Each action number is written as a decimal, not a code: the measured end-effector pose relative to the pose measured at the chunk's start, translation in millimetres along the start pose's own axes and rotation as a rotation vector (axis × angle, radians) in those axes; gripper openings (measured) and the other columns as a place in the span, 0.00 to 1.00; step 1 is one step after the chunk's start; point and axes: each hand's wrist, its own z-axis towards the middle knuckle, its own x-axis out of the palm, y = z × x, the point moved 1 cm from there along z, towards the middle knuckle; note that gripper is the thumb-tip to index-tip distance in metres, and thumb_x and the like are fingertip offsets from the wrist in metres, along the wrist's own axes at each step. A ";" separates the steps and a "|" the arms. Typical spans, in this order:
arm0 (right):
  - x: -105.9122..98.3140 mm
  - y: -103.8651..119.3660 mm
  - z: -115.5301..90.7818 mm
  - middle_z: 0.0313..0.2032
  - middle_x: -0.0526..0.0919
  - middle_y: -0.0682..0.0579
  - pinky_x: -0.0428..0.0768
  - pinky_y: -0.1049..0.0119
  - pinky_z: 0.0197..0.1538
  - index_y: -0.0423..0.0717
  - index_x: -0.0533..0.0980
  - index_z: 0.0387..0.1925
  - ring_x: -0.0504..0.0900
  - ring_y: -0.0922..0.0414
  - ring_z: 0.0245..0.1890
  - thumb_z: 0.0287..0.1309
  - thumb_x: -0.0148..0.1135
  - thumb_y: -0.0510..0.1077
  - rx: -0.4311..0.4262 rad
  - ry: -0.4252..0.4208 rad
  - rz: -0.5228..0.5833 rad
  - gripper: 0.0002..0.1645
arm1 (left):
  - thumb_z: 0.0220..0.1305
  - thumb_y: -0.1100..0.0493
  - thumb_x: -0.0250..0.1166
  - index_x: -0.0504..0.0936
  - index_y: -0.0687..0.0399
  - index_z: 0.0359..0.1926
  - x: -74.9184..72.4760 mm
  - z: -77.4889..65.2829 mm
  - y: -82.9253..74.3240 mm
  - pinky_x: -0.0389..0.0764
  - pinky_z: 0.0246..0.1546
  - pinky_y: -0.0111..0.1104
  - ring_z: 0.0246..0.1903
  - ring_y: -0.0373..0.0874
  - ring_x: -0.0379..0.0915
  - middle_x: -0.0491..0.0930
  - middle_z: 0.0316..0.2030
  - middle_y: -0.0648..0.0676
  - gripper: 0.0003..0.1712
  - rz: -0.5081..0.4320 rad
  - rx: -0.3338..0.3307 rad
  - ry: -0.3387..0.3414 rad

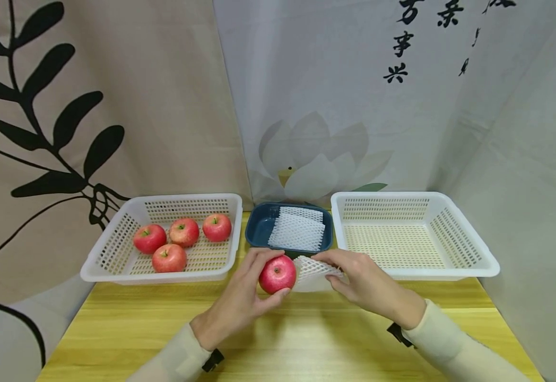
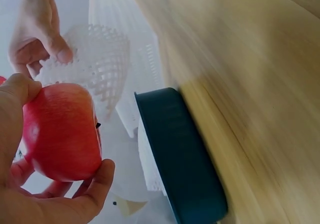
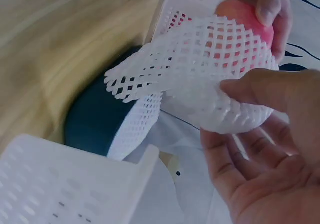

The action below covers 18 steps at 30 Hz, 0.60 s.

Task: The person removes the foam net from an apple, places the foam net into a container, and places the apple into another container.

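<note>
My left hand (image 1: 245,291) grips a red apple (image 1: 278,275) between thumb and fingers, above the near side of the table. Just to its right, my right hand (image 1: 368,282) pinches a white foam fruit net (image 3: 195,58) between thumb and fingers. The net's mesh spreads into a wide mouth beside the apple, and in the right wrist view it overlaps part of the fruit. Behind both hands stands a dark blue tub (image 1: 255,229) with more flat foam nets (image 1: 298,229) stacked inside.
A white plastic basket (image 1: 115,277) at the left holds several red apples (image 1: 169,258). Another white basket (image 1: 442,274), without fruit, stands right of the tub. All rest on a wooden table (image 1: 283,345), with a printed curtain (image 1: 173,106) behind.
</note>
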 end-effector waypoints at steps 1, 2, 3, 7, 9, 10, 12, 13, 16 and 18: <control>-1.6 -0.7 0.9 0.54 0.96 0.47 0.95 0.66 0.46 0.39 0.87 0.63 0.95 0.56 0.45 0.59 0.82 0.24 0.009 0.000 -0.012 0.31 | 0.69 0.53 0.87 0.77 0.47 0.80 -0.3 -0.5 0.9 0.95 0.64 0.42 0.68 0.48 0.82 0.77 0.70 0.54 0.44 0.004 -0.013 0.004; -3.4 -1.3 2.0 0.54 0.96 0.47 0.96 0.63 0.47 0.38 0.87 0.63 0.96 0.54 0.45 0.59 0.82 0.24 0.021 -0.001 -0.023 0.30 | 0.69 0.53 0.87 0.77 0.46 0.80 -0.7 -0.9 1.6 0.95 0.64 0.42 0.67 0.48 0.82 0.77 0.70 0.55 0.44 0.004 -0.026 0.008; -5.3 -2.0 3.4 0.54 0.96 0.46 0.96 0.62 0.47 0.38 0.87 0.63 0.95 0.54 0.45 0.60 0.83 0.24 0.035 -0.004 -0.034 0.30 | 0.68 0.52 0.88 0.77 0.45 0.80 -0.9 -1.2 2.5 0.95 0.64 0.42 0.67 0.48 0.82 0.77 0.70 0.55 0.44 0.007 -0.036 0.012; -13.3 -4.4 11.9 0.52 0.97 0.46 0.96 0.57 0.47 0.38 0.88 0.62 0.94 0.54 0.43 0.63 0.84 0.28 0.091 -0.016 -0.090 0.27 | 0.68 0.52 0.88 0.78 0.44 0.80 -2.5 -1.9 5.2 0.95 0.63 0.43 0.66 0.48 0.83 0.77 0.70 0.55 0.44 0.015 -0.055 0.017; -16.8 -5.7 18.6 0.51 0.97 0.46 0.96 0.56 0.46 0.37 0.88 0.61 0.93 0.54 0.42 0.64 0.85 0.30 0.117 -0.017 -0.109 0.26 | 0.68 0.52 0.88 0.78 0.44 0.80 -3.1 -1.9 5.9 0.95 0.63 0.43 0.65 0.48 0.83 0.77 0.70 0.55 0.44 0.017 -0.059 0.019; -18.1 -6.4 22.1 0.50 0.96 0.45 0.96 0.56 0.46 0.37 0.88 0.61 0.93 0.54 0.42 0.64 0.85 0.31 0.123 -0.018 -0.118 0.25 | 0.68 0.52 0.88 0.78 0.43 0.80 -3.6 -2.0 6.1 0.95 0.63 0.43 0.65 0.48 0.83 0.77 0.70 0.55 0.44 0.020 -0.061 0.020; -20.6 -8.4 29.6 0.50 0.96 0.44 0.95 0.55 0.46 0.36 0.88 0.61 0.93 0.53 0.42 0.64 0.84 0.31 0.129 -0.023 -0.129 0.24 | 0.68 0.52 0.88 0.78 0.44 0.80 -4.2 -2.3 6.3 0.95 0.63 0.43 0.65 0.48 0.84 0.77 0.70 0.55 0.44 0.025 -0.060 0.022; -21.8 -9.3 33.4 0.50 0.96 0.43 0.96 0.55 0.46 0.35 0.88 0.60 0.93 0.53 0.42 0.64 0.84 0.30 0.127 -0.025 -0.131 0.24 | 0.68 0.51 0.88 0.78 0.44 0.79 -4.4 -2.5 6.5 0.95 0.63 0.43 0.64 0.48 0.84 0.77 0.70 0.55 0.44 0.027 -0.059 0.023; -24.4 -13.6 44.2 0.47 0.96 0.43 0.94 0.54 0.45 0.34 0.89 0.59 0.91 0.52 0.40 0.65 0.82 0.30 0.127 -0.022 -0.152 0.22 | 0.68 0.52 0.88 0.78 0.44 0.79 -4.5 -3.3 7.1 0.95 0.63 0.43 0.64 0.47 0.84 0.77 0.70 0.55 0.43 0.027 -0.056 0.028; -26.0 -16.3 51.7 0.45 0.95 0.44 0.93 0.54 0.45 0.34 0.89 0.59 0.90 0.53 0.40 0.66 0.82 0.30 0.131 -0.015 -0.162 0.21 | 0.68 0.52 0.88 0.78 0.45 0.79 -4.4 -3.9 7.7 0.95 0.63 0.43 0.63 0.47 0.84 0.77 0.70 0.55 0.43 0.026 -0.056 0.032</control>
